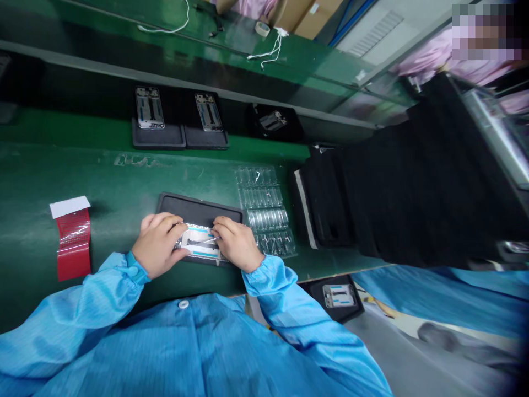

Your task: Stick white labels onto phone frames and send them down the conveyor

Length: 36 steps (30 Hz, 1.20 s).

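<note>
A silver phone frame (201, 243) with blue strips and a dark cable down its middle lies over the front part of a black tray (198, 208). My left hand (159, 245) grips its left end, thumb on the near edge and fingers on the far edge. At the right end, my right hand (237, 242) has its fingers closed on a thin metal tool (210, 240), which points left across the frame's middle. Just right of that hand is a clear plastic blister tray (268, 212) with small parts in some of its slots.
A red sheet with a white top (73, 248) lies at the left. Black trays (159, 138) bearing phone frames (149, 108) stand along the back. To the right is a large black stack of trays (413, 182). Another phone frame (339, 296) sits below the table edge. People in pink are beyond.
</note>
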Each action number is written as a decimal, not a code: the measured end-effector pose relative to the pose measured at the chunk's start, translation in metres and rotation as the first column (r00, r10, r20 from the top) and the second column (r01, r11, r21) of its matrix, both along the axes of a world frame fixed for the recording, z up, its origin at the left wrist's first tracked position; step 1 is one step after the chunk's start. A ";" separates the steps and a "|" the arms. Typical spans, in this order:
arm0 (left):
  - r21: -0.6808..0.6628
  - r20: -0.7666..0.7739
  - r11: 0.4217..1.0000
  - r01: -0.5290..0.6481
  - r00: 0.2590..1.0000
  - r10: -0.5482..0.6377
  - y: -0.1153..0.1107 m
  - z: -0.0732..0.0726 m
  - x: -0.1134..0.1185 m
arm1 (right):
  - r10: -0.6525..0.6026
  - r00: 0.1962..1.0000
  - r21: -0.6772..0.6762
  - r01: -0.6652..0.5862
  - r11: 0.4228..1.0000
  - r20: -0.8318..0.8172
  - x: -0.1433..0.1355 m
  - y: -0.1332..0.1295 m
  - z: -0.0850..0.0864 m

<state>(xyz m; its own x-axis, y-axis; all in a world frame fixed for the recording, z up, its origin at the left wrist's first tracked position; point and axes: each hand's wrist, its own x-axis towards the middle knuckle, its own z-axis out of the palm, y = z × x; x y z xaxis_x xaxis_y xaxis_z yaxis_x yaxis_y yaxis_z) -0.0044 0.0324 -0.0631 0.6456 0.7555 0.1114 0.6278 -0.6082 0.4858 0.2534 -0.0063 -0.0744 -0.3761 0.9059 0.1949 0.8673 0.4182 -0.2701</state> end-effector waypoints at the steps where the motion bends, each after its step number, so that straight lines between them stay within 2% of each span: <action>1: 0.001 -0.003 1.000 -0.001 1.000 0.001 0.000 0.000 0.000 | -0.002 1.000 0.003 0.002 1.000 0.002 0.000 -0.001 0.000; 13: -0.003 -0.011 1.000 -0.006 1.000 0.006 0.000 -0.002 0.000 | -0.015 0.998 0.007 0.015 1.000 0.054 -0.004 -0.003 0.000; 22: 0.000 -0.028 1.000 -0.004 1.000 0.004 -0.001 0.002 0.001 | -0.107 0.973 -0.045 0.119 0.992 0.207 -0.013 -0.028 0.014; 26: -0.004 -0.049 1.000 -0.018 0.999 0.018 -0.001 0.005 0.002 | -0.108 0.961 -0.093 0.135 0.987 0.255 -0.022 -0.033 0.022; 31: 0.039 -0.047 0.998 -0.044 0.998 0.046 -0.005 0.011 0.007 | -0.084 0.969 -0.136 0.118 0.984 0.234 -0.016 -0.032 0.026; 36: 0.080 0.002 0.997 -0.021 1.000 0.021 -0.008 0.012 0.021 | -0.072 0.982 -0.175 0.102 0.979 0.172 -0.007 -0.027 0.027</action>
